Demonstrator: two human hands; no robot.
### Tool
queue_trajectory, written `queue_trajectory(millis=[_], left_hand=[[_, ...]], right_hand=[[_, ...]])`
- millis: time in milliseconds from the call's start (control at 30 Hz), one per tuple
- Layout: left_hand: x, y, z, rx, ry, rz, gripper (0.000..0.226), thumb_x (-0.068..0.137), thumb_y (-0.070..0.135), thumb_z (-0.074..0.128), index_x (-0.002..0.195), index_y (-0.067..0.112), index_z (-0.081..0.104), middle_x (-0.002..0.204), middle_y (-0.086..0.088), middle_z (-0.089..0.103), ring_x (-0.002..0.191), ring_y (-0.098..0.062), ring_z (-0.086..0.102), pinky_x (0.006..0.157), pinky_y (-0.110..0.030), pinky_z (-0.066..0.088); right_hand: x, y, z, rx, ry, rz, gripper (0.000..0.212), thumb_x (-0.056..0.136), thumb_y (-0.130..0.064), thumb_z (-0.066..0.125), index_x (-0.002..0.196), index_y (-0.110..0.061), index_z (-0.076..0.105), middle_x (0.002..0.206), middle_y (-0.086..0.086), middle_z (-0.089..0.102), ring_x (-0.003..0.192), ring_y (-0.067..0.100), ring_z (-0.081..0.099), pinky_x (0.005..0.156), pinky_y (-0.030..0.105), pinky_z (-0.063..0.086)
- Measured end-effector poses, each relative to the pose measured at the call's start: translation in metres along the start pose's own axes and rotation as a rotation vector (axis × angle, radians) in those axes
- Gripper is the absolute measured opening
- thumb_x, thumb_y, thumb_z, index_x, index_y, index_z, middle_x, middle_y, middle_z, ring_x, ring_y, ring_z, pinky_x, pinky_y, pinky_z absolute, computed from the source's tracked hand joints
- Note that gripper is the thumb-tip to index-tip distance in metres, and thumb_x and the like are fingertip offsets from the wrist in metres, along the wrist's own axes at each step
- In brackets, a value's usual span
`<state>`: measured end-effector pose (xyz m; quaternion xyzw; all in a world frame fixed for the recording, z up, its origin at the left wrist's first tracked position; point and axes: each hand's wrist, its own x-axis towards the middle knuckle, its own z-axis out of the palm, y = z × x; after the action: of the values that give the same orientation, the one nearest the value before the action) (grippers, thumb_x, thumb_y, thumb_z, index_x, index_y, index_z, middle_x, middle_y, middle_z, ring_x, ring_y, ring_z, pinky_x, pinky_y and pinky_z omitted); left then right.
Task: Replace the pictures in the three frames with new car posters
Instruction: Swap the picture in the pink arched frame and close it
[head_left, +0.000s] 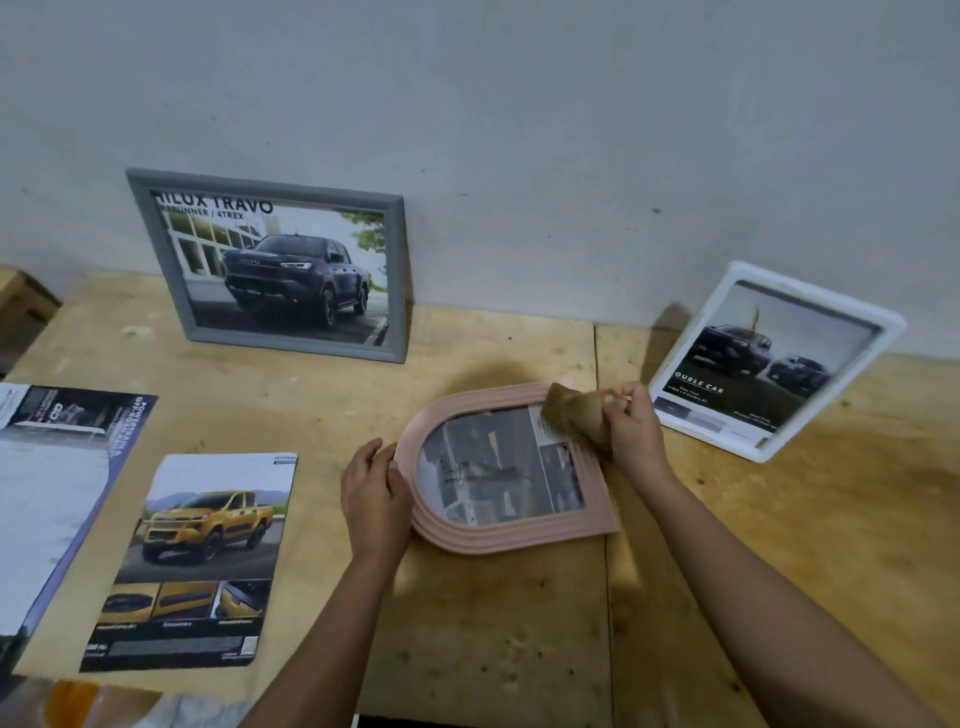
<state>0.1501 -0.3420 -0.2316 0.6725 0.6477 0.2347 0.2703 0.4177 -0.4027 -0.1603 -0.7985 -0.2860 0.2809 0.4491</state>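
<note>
A pink arched frame (514, 540) lies on the wooden table (493, 623), its arch pointing left and a grey printed picture behind its window. My left hand (375, 499) grips the arched end. My right hand (635, 432) pinches a brown backing piece (576, 413) raised over the frame's upper right corner. A grey frame (397, 270) with a dark pickup poster leans on the wall at the back left. A white frame (883, 332) with a two-truck poster leans tilted at the right.
A loose yellow-pickup poster (202, 556) lies flat at the left front. A larger brochure sheet (57, 488) lies beyond it at the left edge. A wooden piece (26, 306) shows at the far left, and an orange and clear object (98, 704) sits at the bottom left.
</note>
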Motion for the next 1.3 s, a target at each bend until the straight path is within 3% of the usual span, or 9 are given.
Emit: queue_trajectory(millis=[133,267,533,667,800,933,1100,1233,1300], left_hand=[[-0.002,-0.007,-0.001,0.036,0.006,0.090,0.031,0.094,0.010,0.047,0.121,0.002,0.059,0.128,-0.016,0.054,0.118,-0.034,0.048,0.099,-0.047,0.039],[-0.002,-0.011,-0.005,0.029,0.018,0.119,0.034,0.093,0.017,0.047,0.122,0.001,0.057,0.121,-0.017,0.059,0.109,-0.035,0.055,0.093,-0.047,0.044],[-0.001,-0.016,-0.006,0.071,-0.026,0.124,0.046,0.093,0.029,0.033,0.126,0.007,0.056,0.133,-0.013,0.052,0.123,-0.030,0.046,0.104,-0.045,0.034],[-0.002,-0.014,-0.006,0.101,-0.042,0.104,0.053,0.091,0.035,0.024,0.128,0.012,0.054,0.136,-0.010,0.049,0.127,-0.030,0.041,0.106,-0.043,0.028],[-0.004,-0.013,-0.006,0.110,-0.056,0.089,0.049,0.090,0.032,0.027,0.129,0.014,0.053,0.138,-0.008,0.047,0.128,-0.029,0.039,0.106,-0.045,0.027],[-0.004,-0.014,-0.006,0.098,-0.058,0.079,0.055,0.089,0.037,0.022,0.129,0.015,0.053,0.139,-0.006,0.046,0.129,-0.026,0.039,0.107,-0.043,0.026],[-0.003,-0.014,-0.006,0.089,-0.065,0.073,0.051,0.090,0.034,0.026,0.129,0.015,0.053,0.139,-0.004,0.046,0.129,-0.024,0.038,0.108,-0.040,0.024],[-0.003,-0.013,-0.006,0.092,-0.060,0.080,0.053,0.090,0.035,0.025,0.128,0.015,0.054,0.138,-0.005,0.048,0.127,-0.025,0.040,0.106,-0.039,0.026],[-0.003,-0.013,-0.007,0.088,-0.047,0.088,0.056,0.089,0.037,0.022,0.127,0.014,0.056,0.136,-0.006,0.049,0.126,-0.026,0.042,0.106,-0.039,0.027]], right_hand=[[-0.012,0.001,-0.023,0.562,0.126,0.271,0.014,0.100,-0.014,0.036,0.091,-0.016,0.046,0.078,0.003,0.054,0.072,0.017,0.053,0.064,0.028,0.042],[-0.027,0.002,-0.039,0.989,0.258,0.338,0.026,0.101,-0.011,0.031,0.079,-0.018,0.043,0.056,-0.004,0.059,0.049,0.008,0.059,0.045,0.018,0.048],[-0.043,-0.001,-0.046,0.910,0.557,0.331,0.020,0.100,-0.012,0.032,0.090,-0.017,0.049,0.080,0.000,0.055,0.066,0.010,0.060,0.048,0.015,0.047],[-0.055,0.001,-0.046,0.991,0.424,0.521,0.030,0.098,-0.032,0.040,0.106,-0.007,0.057,0.088,0.006,0.068,0.079,0.019,0.066,0.060,0.031,0.054],[-0.071,-0.005,-0.030,0.784,0.300,0.555,0.016,0.092,-0.030,0.056,0.095,-0.015,0.059,0.095,0.006,0.065,0.084,0.019,0.063,0.065,0.036,0.052],[-0.077,-0.007,0.005,0.244,0.260,0.320,0.011,0.091,-0.032,0.057,0.087,-0.022,0.059,0.096,0.003,0.065,0.085,0.018,0.061,0.078,0.033,0.048],[-0.085,-0.012,0.057,-0.002,0.013,0.052,0.010,0.097,-0.026,0.046,0.097,-0.017,0.050,0.087,-0.014,0.052,0.080,-0.004,0.050,0.067,0.007,0.038],[-0.086,0.004,0.086,-0.176,-0.062,-0.048,0.020,0.098,-0.035,0.039,0.082,-0.024,0.043,0.088,0.003,0.055,0.088,0.022,0.053,0.079,0.037,0.042],[-0.082,0.017,0.092,-0.347,-0.110,-0.053,0.033,0.096,-0.047,0.034,0.093,-0.018,0.050,0.120,0.016,0.055,0.121,0.034,0.044,0.106,0.050,0.029]])
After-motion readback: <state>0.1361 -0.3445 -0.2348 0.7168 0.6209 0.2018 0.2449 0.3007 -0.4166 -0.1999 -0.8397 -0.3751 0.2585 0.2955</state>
